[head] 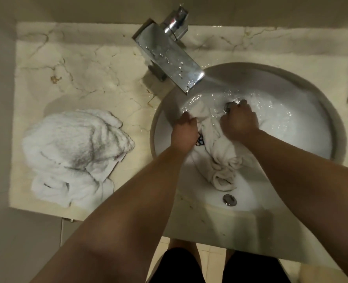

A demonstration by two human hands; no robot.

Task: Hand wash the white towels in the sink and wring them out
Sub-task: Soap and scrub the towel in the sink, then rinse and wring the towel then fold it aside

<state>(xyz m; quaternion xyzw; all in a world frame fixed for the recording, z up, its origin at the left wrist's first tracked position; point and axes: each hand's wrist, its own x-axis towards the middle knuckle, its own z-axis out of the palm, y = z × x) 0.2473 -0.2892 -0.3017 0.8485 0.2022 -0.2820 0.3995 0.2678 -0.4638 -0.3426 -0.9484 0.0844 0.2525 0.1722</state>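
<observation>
My fingers (186, 119) on both hands grip the wet towel (216, 137) in the sink (322, 111) (tap (169, 56) seemingly running); another towel (75, 156) lies on the surface (77, 68).

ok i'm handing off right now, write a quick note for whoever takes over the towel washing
Left hand: grip curled on the wet towel in the sink.
Right hand: grip also on that towel, near the drain fitting at the sink's centre.
The towel lies bunched and partly twisted in shallow water below the faucet; whether the faucet is running is unclear.
A pile of white towels sits on the marble counter left of the sink; wet or dry cannot be told.
Done: this towel is soaked.
Left: finish washing and wringing it, then deal with the pile.
</observation>
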